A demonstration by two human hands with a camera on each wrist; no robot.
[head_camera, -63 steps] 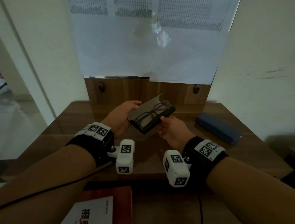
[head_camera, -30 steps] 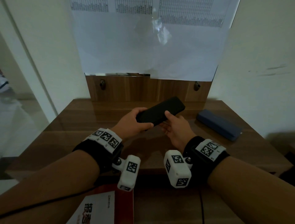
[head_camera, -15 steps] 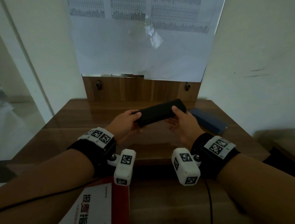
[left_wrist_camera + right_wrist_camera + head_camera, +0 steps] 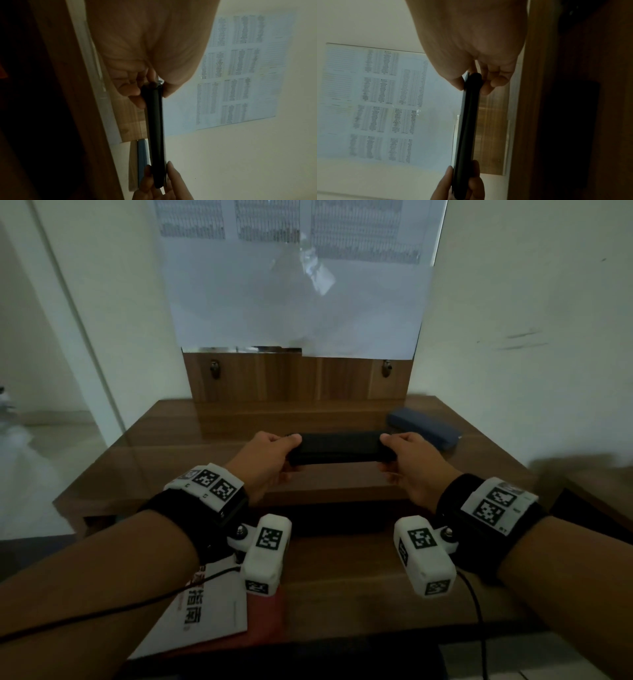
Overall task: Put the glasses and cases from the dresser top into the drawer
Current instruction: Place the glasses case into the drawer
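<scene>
— Black glasses case (image 4: 337, 447): where is it?
— Level above the dresser top (image 4: 191, 446), closed. Left hand (image 4: 265, 462) pinches one end, right hand (image 4: 412, 463) the other.
— Anything else?
— Blue case (image 4: 423, 426) lies back right, near the wall.

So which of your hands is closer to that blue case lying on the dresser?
Right. The right hand grips the black case at its end just beside the blue case; the left hand grips the far end.

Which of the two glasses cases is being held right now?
The black case: both hands pinch its ends above the dresser top. The blue case lies untouched at the back right.
</scene>
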